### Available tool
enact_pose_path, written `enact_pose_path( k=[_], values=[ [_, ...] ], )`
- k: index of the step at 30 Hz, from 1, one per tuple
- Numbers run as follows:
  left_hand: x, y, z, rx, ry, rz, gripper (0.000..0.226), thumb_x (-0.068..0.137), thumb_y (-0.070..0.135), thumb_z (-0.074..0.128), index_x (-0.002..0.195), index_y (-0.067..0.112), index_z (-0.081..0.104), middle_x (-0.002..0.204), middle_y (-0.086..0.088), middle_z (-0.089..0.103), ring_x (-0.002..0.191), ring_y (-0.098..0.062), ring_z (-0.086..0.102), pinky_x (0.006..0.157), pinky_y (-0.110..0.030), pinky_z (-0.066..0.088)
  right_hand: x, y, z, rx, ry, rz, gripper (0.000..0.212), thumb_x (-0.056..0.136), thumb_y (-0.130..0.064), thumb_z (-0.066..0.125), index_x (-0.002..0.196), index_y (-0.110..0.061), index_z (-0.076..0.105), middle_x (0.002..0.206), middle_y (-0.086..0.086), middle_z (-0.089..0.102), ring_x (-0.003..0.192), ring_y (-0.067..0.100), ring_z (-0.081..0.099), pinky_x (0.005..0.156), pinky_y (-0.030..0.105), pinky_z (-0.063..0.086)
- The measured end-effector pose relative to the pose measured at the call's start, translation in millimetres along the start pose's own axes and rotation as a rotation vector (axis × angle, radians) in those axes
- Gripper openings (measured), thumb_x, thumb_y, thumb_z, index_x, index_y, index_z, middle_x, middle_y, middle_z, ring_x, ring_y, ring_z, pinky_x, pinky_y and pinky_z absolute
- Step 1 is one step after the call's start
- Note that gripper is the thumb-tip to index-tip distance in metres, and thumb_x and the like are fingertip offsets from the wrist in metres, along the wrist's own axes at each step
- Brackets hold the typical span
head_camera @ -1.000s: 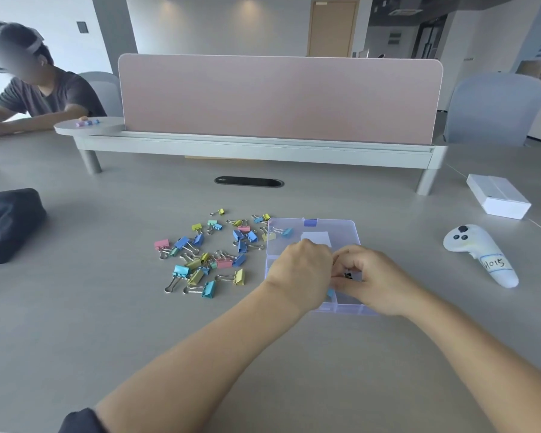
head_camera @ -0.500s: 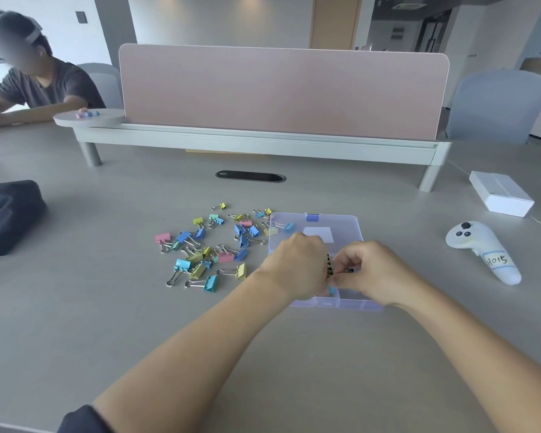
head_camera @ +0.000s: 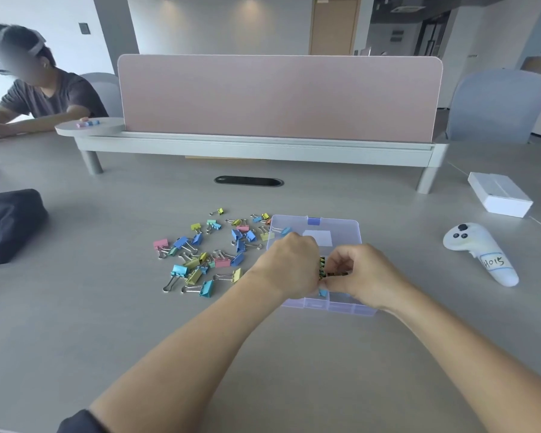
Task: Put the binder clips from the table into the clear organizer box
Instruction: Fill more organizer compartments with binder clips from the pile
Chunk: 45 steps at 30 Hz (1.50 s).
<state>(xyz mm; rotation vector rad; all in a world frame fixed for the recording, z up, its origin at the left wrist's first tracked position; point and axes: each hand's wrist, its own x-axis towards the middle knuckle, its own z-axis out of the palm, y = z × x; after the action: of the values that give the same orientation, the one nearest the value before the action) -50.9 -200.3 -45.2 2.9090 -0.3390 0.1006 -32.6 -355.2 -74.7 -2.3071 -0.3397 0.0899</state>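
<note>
Head view, grip: we see the left hand (head_camera: 289, 265) and right hand (head_camera: 361, 271), fingers curled, pinching one dark striped piece (head_camera: 333, 273) over the clear organizer box (head_camera: 341, 225).
Binder clips (head_camera: 200, 260): heaped against the box's left edge.
Room: we find bare table (head_camera: 138, 339) toward its near edge.

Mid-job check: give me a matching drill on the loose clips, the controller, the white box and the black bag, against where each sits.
Things
1. clips
2. controller
3. white box
4. black bag

Places
A. behind the controller, far right
B. just left of the organizer
C. far left, cut by the frame edge
D. right of the organizer, bears a handwritten label

Pairs: 1-B, 2-D, 3-A, 4-C
</note>
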Motion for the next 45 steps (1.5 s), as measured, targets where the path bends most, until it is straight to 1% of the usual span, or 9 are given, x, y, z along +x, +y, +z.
enact_pose_path(
  k=[4, 8, 13, 16, 19, 24, 34, 39, 45],
  values=[
    [3, -1, 1, -0.042, -0.022, -0.032, 0.021, 0.077, 0.023, 0.070, 0.093, 0.012, 0.066, 0.098, -0.010, 0.060, 0.084, -0.025, 0.060, 0.067, -0.029, 0.047, -6, 5, -1, -0.152, 0.023, -0.203, 0.013, 0.075, -0.022, 0.078, 0.072, -0.031, 0.069, 0.092, -0.012, 0.057, 0.081, 0.011, 0.060, 0.075, 0.033, 0.051],
    [11, -8, 2, -0.074, -0.070, -0.021, 0.019, 0.075, 0.025, 0.072, 0.090, 0.013, 0.070, 0.094, -0.007, 0.067, 0.084, -0.023, 0.064, 0.070, -0.030, 0.053, -11, 7, -3, -0.198, 0.003, -0.298, 0.013, 0.080, -0.022, 0.074, 0.076, -0.035, 0.072, 0.097, -0.016, 0.054, 0.086, 0.004, 0.056, 0.077, 0.025, 0.047],
    [8, -37, -24, -0.539, -0.321, 0.070, 0.009, 0.075, 0.026, 0.078, 0.082, 0.021, 0.078, 0.080, 0.004, 0.074, 0.075, -0.005, 0.061, 0.071, -0.022, 0.047, -12, 16, -4, -0.235, -0.019, -0.378, 0.008, 0.084, -0.031, 0.069, 0.088, -0.033, 0.076, 0.101, -0.020, 0.054, 0.088, 0.005, 0.058, 0.077, 0.024, 0.047],
    [23, -71, -41, -0.716, -0.084, -0.043, 0.007, 0.078, 0.025, 0.077, 0.078, 0.018, 0.077, 0.072, 0.000, 0.068, 0.064, -0.011, 0.055, 0.063, -0.022, 0.045, -13, 18, -5, -0.248, -0.022, -0.397, 0.022, 0.082, -0.044, 0.061, 0.090, -0.031, 0.076, 0.102, -0.021, 0.055, 0.086, 0.006, 0.059, 0.077, 0.028, 0.049],
    [50, -113, -35, -0.401, 0.180, -0.193, 0.014, 0.086, 0.018, 0.062, 0.086, 0.016, 0.075, 0.086, 0.003, 0.072, 0.078, -0.014, 0.064, 0.071, -0.023, 0.049, -12, 18, -6, -0.254, -0.018, -0.395, 0.039, 0.080, -0.054, 0.050, 0.088, -0.026, 0.076, 0.105, -0.022, 0.054, 0.088, 0.005, 0.058, 0.079, 0.030, 0.049],
    [74, -167, -4, -0.043, 0.077, -0.265, 0.038, 0.095, 0.012, 0.048, 0.131, 0.018, 0.057, 0.134, -0.005, 0.057, 0.120, -0.026, 0.053, 0.102, -0.033, 0.042, -11, 20, -5, -0.206, -0.030, -0.377, 0.018, 0.086, -0.040, 0.061, 0.078, -0.029, 0.073, 0.106, -0.019, 0.054, 0.092, 0.002, 0.057, 0.082, 0.033, 0.049],
    [81, -169, 1, 0.098, 0.149, -0.206, 0.034, 0.095, 0.013, 0.054, 0.127, 0.019, 0.060, 0.124, -0.010, 0.061, 0.107, -0.030, 0.060, 0.092, -0.039, 0.050, -8, 20, -5, -0.174, -0.045, -0.358, 0.016, 0.089, -0.034, 0.063, 0.077, -0.030, 0.072, 0.108, -0.021, 0.052, 0.094, 0.001, 0.055, 0.086, 0.031, 0.047],
    [45, -118, -20, -0.193, 0.397, -0.006, 0.017, 0.092, 0.006, 0.056, 0.095, 0.010, 0.072, 0.090, 0.001, 0.061, 0.077, -0.019, 0.056, 0.079, -0.029, 0.048, -11, 20, -7, -0.193, -0.074, -0.345, 0.022, 0.086, -0.024, 0.058, 0.096, -0.036, 0.074, 0.110, -0.027, 0.047, 0.100, -0.001, 0.053, 0.089, 0.029, 0.047],
    [-12, -27, -26, -0.514, 0.226, 0.227, 0.007, 0.082, 0.012, 0.071, 0.083, 0.019, 0.074, 0.071, 0.009, 0.070, 0.060, -0.001, 0.060, 0.061, -0.009, 0.045, -10, 21, -6, -0.186, -0.016, -0.325, 0.038, 0.085, -0.009, 0.055, 0.091, -0.041, 0.075, 0.112, -0.021, 0.052, 0.111, 0.008, 0.043, 0.100, 0.031, 0.036]
  ],
)
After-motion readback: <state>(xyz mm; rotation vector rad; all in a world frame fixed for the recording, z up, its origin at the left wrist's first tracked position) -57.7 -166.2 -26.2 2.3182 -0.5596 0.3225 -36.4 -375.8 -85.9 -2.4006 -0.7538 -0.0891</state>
